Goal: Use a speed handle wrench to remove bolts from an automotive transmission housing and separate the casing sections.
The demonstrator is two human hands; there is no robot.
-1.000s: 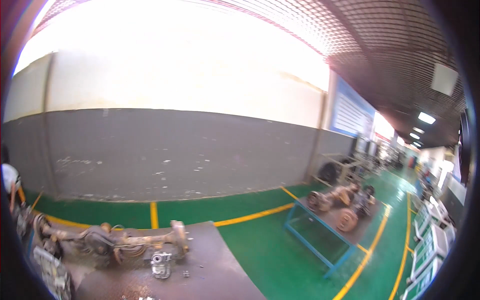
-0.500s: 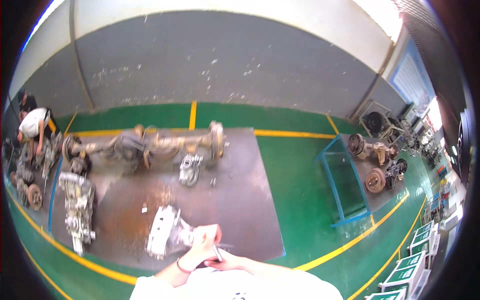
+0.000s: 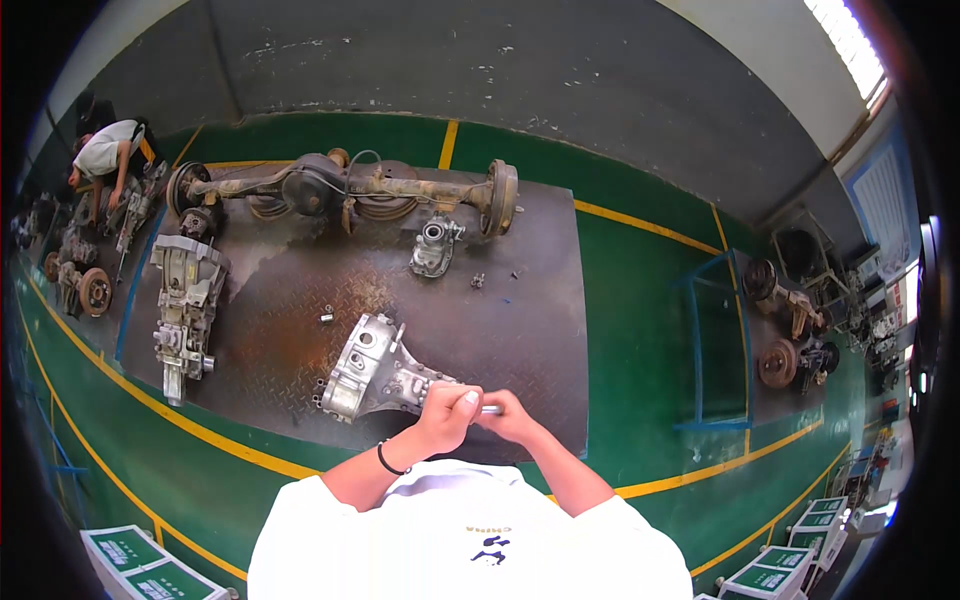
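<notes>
My left hand is closed in a fist in front of my chest, a dark band at its wrist. Beside it my right hand is closed too, its fingers round a short silver metal rod. The rod runs between both hands; its left end is hidden in the left fist. Just beyond my hands a silver gearbox housing lies on the dark metal table, its narrow end partly covered by my left hand. Small metal parts lie at the housing's left side, and another small part sits beyond it.
A long rusty axle spans the table's far side. A gearbox stands at left, and a smaller casting near the axle. Another person bends over parts at far left. A blue frame stands right; boxes lie lower right.
My view has tilted down and shifted, so the table sits higher and sharper. My hands, still together at the rod, now appear farther from my body and over the table's near edge.
</notes>
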